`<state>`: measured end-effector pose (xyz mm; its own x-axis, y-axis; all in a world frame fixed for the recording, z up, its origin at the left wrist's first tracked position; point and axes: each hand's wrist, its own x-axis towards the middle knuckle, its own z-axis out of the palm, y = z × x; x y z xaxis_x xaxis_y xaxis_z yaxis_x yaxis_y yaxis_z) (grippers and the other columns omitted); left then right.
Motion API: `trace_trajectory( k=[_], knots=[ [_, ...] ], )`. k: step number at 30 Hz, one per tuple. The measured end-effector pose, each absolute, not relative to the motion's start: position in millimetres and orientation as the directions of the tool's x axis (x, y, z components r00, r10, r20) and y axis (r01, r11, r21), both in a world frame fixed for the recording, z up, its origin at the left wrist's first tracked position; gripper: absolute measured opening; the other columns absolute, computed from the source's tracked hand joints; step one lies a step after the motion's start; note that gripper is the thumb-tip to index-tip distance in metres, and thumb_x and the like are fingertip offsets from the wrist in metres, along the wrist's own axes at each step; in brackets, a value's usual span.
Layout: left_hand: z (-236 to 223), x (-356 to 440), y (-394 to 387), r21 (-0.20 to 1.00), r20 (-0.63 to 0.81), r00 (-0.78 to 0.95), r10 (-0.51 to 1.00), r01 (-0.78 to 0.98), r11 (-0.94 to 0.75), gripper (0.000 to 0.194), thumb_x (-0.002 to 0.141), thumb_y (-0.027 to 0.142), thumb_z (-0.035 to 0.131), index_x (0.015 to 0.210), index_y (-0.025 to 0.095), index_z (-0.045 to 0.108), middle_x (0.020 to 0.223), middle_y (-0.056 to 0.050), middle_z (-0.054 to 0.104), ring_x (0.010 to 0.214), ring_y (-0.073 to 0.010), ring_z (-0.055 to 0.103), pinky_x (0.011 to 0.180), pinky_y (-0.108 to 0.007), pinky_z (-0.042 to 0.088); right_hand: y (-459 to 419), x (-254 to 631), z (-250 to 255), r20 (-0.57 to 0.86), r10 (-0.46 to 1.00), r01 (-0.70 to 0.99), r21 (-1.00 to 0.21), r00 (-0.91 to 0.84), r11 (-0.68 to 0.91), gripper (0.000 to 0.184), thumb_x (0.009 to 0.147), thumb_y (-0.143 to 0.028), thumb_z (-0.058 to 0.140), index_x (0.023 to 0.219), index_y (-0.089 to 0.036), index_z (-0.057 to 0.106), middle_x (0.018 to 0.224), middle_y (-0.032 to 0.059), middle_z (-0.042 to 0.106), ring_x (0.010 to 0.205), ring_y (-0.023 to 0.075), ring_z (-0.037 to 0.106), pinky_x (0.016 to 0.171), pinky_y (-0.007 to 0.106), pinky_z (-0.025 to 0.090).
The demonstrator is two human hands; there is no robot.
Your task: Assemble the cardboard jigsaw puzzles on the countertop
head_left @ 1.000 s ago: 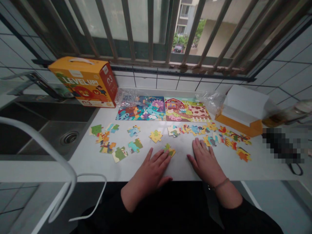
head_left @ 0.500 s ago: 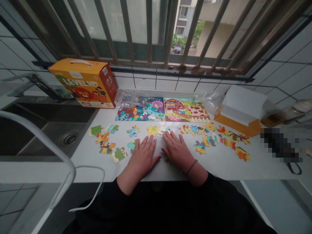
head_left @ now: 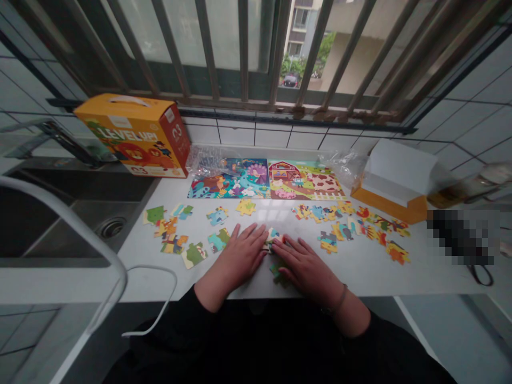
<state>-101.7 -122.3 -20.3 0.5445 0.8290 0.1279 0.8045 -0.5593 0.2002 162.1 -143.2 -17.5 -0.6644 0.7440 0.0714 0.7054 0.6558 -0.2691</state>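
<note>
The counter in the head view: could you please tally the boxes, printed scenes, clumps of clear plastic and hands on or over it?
Boxes: 2 (handled box, open box)
Printed scenes: 2 (blue animal scene, farm scene)
Clear plastic clumps: 2 (clump by the handled box, clump by the open box)
Hands: 2 (left hand, right hand)
Total: 8

two hands near, two animal pictures far, two cardboard boxes far, one bracelet, puzzle pieces too many to count.
</note>
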Motion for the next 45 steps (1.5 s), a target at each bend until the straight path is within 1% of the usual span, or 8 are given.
trace_trajectory(
  k=[6, 12, 15, 21, 28, 33, 38, 45],
  knots=[
    [-29, -95, -148, 0.248, 0.175, 0.599, 0.781, 0.741, -0.624, 0.05, 0.114, 0.031, 0.05, 0.163, 0.024, 0.052, 0.171, -0.01, 0.054, 0.159, -0.0337, 0.047, 0.136, -0.069, 0.023, -145, 199, -19, 0.136, 0.803, 0.756, -0.279, -0.58, 0.592, 0.057, 0.109, -0.022, 0.056, 0.166, -0.029, 0.05, 0.17, 0.0096, 0.054, 0.161, 0.0343, 0.047, 0.126, 0.068, 0.046],
    [-28, -83, -161, 0.318, 0.186, 0.685, 0.705, 0.637, -0.702, 0.049, 0.112, 0.038, 0.057, 0.159, 0.024, 0.056, 0.166, -0.011, 0.058, 0.157, -0.0324, 0.05, 0.136, -0.067, 0.026, -128, 195, -23, 0.256, 0.827, 0.773, -0.299, -0.5, 0.56, 0.041, 0.109, -0.023, 0.057, 0.15, -0.023, 0.065, 0.164, 0.017, 0.059, 0.144, 0.0344, 0.064, 0.116, 0.056, 0.058],
    [-25, -82, -161, 0.349, 0.185, 0.684, 0.706, 0.625, -0.698, 0.049, 0.111, 0.039, 0.058, 0.157, 0.023, 0.057, 0.164, -0.012, 0.06, 0.155, -0.0328, 0.053, 0.136, -0.068, 0.028, -114, 186, -19, 0.266, 0.862, 0.808, -0.311, -0.432, 0.501, 0.041, 0.107, -0.027, 0.061, 0.148, -0.019, 0.064, 0.156, 0.0205, 0.065, 0.135, 0.0361, 0.069, 0.11, 0.056, 0.059],
    [-21, -86, -161, 0.375, 0.189, 0.668, 0.72, 0.628, -0.682, 0.05, 0.11, 0.04, 0.059, 0.157, 0.022, 0.056, 0.165, -0.013, 0.059, 0.155, -0.0336, 0.053, 0.135, -0.068, 0.03, -94, 176, -8, 0.229, 0.872, 0.787, -0.375, -0.433, 0.489, 0.039, 0.101, -0.032, 0.072, 0.139, -0.022, 0.067, 0.127, 0.0143, 0.077, 0.117, 0.0337, 0.072, 0.102, 0.052, 0.06],
    [-13, -84, -161, 0.387, 0.181, 0.646, 0.742, 0.647, -0.657, 0.046, 0.11, 0.039, 0.058, 0.152, 0.02, 0.059, 0.162, -0.015, 0.061, 0.153, -0.0347, 0.055, 0.133, -0.067, 0.035, -65, 151, 0, 0.364, 0.864, 0.745, -0.452, -0.348, 0.49, 0.04, 0.102, -0.041, 0.073, 0.136, -0.021, 0.067, 0.128, 0.0152, 0.077, 0.12, 0.033, 0.072, 0.107, 0.051, 0.059],
    [-15, -86, -161, 0.391, 0.204, 0.626, 0.753, 0.653, -0.649, 0.044, 0.109, 0.038, 0.06, 0.15, 0.02, 0.06, 0.161, -0.017, 0.061, 0.152, -0.0347, 0.057, 0.132, -0.068, 0.037, -54, 142, 6, 0.31, 0.844, 0.751, -0.39, -0.437, 0.532, 0.042, 0.1, -0.04, 0.077, 0.135, -0.02, 0.067, 0.133, 0.0168, 0.074, 0.125, 0.0356, 0.069, 0.111, 0.055, 0.056],
    [-19, -87, -163, 0.391, 0.224, 0.613, 0.757, 0.655, -0.646, 0.044, 0.109, 0.038, 0.061, 0.148, 0.019, 0.061, 0.155, -0.017, 0.065, 0.148, -0.0351, 0.06, 0.131, -0.067, 0.038, -82, 159, 3, 0.167, 0.866, 0.809, -0.31, -0.472, 0.5, 0.057, 0.093, -0.04, 0.085, 0.142, -0.019, 0.063, 0.132, 0.0157, 0.073, 0.122, 0.0366, 0.068, 0.105, 0.054, 0.058],
    [-16, -87, -163, 0.419, 0.241, 0.596, 0.766, 0.648, -0.636, 0.037, 0.108, 0.035, 0.062, 0.142, 0.021, 0.065, 0.151, -0.016, 0.067, 0.144, -0.0329, 0.063, 0.131, -0.066, 0.039, -89, 170, -1, 0.178, 0.906, 0.844, -0.329, -0.385, 0.423, 0.037, 0.098, -0.03, 0.073, 0.133, -0.02, 0.067, 0.118, 0.012, 0.076, 0.11, 0.0324, 0.07, 0.099, 0.049, 0.058]
  ],
)
